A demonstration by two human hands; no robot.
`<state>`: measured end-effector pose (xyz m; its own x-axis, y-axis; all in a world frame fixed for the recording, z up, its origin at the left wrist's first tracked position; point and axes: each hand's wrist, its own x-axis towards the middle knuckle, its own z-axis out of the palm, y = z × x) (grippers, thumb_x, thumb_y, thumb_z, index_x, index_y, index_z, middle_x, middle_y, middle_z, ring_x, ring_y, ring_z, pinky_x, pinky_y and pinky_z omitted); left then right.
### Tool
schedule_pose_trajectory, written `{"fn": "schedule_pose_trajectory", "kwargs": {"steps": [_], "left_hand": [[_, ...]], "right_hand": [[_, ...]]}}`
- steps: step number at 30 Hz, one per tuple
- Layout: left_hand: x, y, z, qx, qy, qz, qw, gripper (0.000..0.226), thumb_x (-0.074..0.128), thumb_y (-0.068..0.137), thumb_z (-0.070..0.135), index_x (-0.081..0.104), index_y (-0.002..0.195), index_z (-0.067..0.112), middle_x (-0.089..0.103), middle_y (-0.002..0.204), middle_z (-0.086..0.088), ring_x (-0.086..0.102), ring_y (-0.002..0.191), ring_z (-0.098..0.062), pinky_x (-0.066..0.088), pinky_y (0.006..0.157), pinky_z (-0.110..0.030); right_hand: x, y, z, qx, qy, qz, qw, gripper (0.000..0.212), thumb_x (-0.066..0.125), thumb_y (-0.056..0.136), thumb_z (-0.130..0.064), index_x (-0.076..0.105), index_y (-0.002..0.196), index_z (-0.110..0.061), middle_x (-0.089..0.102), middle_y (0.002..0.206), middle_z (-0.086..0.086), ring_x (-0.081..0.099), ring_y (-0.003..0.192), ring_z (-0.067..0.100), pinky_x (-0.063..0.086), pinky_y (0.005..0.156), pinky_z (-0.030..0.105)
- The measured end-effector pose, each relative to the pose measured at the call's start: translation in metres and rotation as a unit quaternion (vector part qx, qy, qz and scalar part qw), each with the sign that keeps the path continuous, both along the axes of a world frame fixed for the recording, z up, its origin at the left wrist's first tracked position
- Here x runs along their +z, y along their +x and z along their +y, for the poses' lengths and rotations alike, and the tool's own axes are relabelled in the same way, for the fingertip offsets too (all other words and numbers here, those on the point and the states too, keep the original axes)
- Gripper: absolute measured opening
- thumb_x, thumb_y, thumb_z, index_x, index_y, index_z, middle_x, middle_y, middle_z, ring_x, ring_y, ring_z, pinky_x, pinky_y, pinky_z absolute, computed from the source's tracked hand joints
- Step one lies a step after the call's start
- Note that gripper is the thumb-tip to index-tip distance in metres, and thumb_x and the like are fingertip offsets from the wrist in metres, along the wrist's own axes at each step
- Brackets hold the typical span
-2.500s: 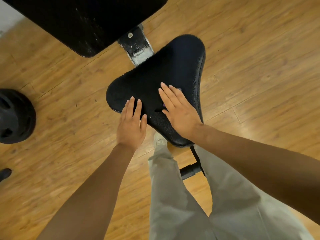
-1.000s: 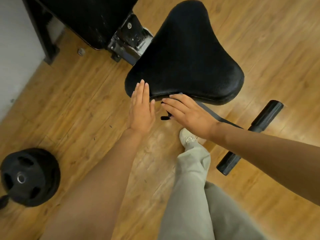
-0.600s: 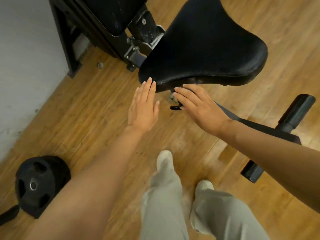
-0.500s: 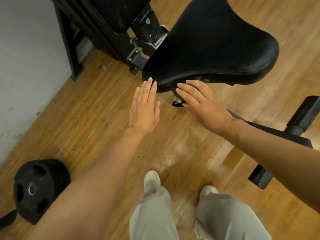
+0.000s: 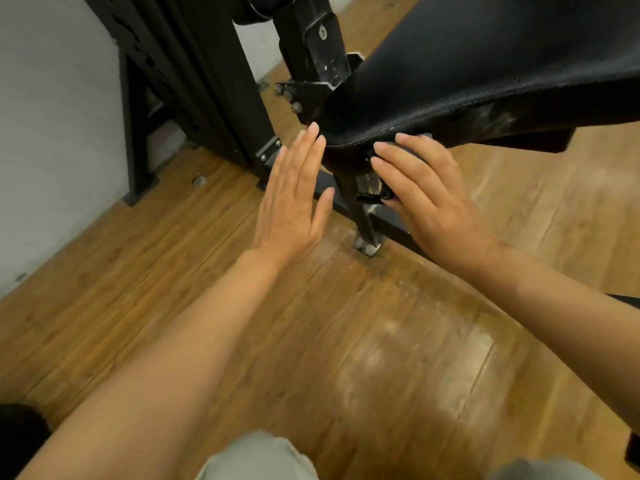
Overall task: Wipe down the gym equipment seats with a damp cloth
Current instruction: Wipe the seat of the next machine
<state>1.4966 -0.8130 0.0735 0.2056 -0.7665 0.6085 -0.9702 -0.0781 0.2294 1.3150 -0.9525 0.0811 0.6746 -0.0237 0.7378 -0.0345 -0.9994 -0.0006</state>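
The black padded seat (image 5: pixel 485 64) fills the upper right, seen from low down so its front rim and underside show. My left hand (image 5: pixel 294 202) is flat with straight fingers, and its fingertips reach the seat's left corner. My right hand (image 5: pixel 433 199) lies with fingers extended against the seat's lower front rim. A sliver of dark grey material (image 5: pixel 415 142) shows under those fingers; I cannot tell whether it is a cloth. A small black knob (image 5: pixel 374 196) sits by my right thumb on the seat post (image 5: pixel 363 220).
Black machine uprights (image 5: pixel 214 81) and a bolted bracket (image 5: pixel 311 91) stand just left of the seat, against a white wall (image 5: pixel 52 133). The wooden floor (image 5: pixel 381 341) lies below, with scuffed pale patches. My knees in grey trousers (image 5: pixel 259 459) are at the bottom edge.
My view has dropped lower and closer to the seat's underside. Both hands slid off the seat top to its front rim. The weight plate has left the view.
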Motion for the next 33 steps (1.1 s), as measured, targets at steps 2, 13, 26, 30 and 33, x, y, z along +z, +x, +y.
{"fn": "schedule_pose_trajectory", "kwargs": {"steps": [2, 13, 26, 30, 33], "left_hand": [[-0.007, 0.008, -0.006, -0.021, -0.03, -0.009, 0.999, 0.059, 0.052, 0.101, 0.015, 0.027, 0.15, -0.007, 0.027, 0.159, -0.025, 0.023, 0.15, -0.033, 0.011, 0.125, -0.044], [-0.016, 0.06, -0.021, -0.136, -0.053, -0.099, 0.984, 0.071, 0.058, 0.097, 0.019, 0.023, 0.151, -0.011, 0.024, 0.16, -0.027, 0.023, 0.151, -0.032, 0.026, 0.122, -0.045], [-0.029, 0.062, -0.034, -0.162, -0.112, -0.069, 0.978, 0.064, 0.055, 0.099, 0.018, 0.029, 0.151, -0.008, 0.031, 0.158, -0.022, 0.025, 0.15, -0.027, 0.023, 0.124, -0.039], [-0.036, 0.054, -0.041, -0.138, -0.163, -0.093, 0.973, 0.063, 0.049, 0.1, 0.02, 0.024, 0.15, -0.01, 0.024, 0.159, -0.026, 0.021, 0.15, -0.031, 0.017, 0.125, -0.036], [-0.041, 0.054, -0.046, -0.136, -0.172, -0.089, 0.972, 0.066, 0.049, 0.1, 0.02, 0.019, 0.151, -0.008, 0.022, 0.16, -0.026, 0.019, 0.151, -0.031, 0.016, 0.125, -0.036]], "right_hand": [[-0.005, 0.01, -0.001, -0.007, -0.031, -0.027, 0.999, 0.039, 0.052, 0.104, -0.007, 0.045, 0.14, 0.004, 0.05, 0.143, 0.025, 0.037, 0.138, 0.038, 0.031, 0.116, 0.056], [-0.013, 0.066, -0.003, -0.062, -0.218, -0.128, 0.966, 0.034, 0.055, 0.102, -0.004, 0.057, 0.135, 0.001, 0.056, 0.14, 0.019, 0.04, 0.135, 0.036, 0.027, 0.119, 0.049], [-0.022, 0.086, -0.005, -0.152, -0.374, -0.105, 0.909, 0.039, 0.048, 0.105, -0.004, 0.046, 0.144, -0.002, 0.045, 0.149, 0.017, 0.034, 0.138, 0.039, 0.021, 0.123, 0.049], [-0.024, 0.047, -0.044, -0.154, -0.39, -0.111, 0.901, 0.071, 0.068, 0.094, -0.005, 0.03, 0.154, -0.01, 0.029, 0.155, 0.012, 0.021, 0.148, 0.035, 0.021, 0.122, 0.05], [-0.024, 0.043, -0.046, -0.159, -0.344, -0.122, 0.917, 0.069, 0.071, 0.093, -0.009, 0.033, 0.15, -0.009, 0.033, 0.151, 0.015, 0.032, 0.139, 0.039, 0.026, 0.12, 0.053]]}}
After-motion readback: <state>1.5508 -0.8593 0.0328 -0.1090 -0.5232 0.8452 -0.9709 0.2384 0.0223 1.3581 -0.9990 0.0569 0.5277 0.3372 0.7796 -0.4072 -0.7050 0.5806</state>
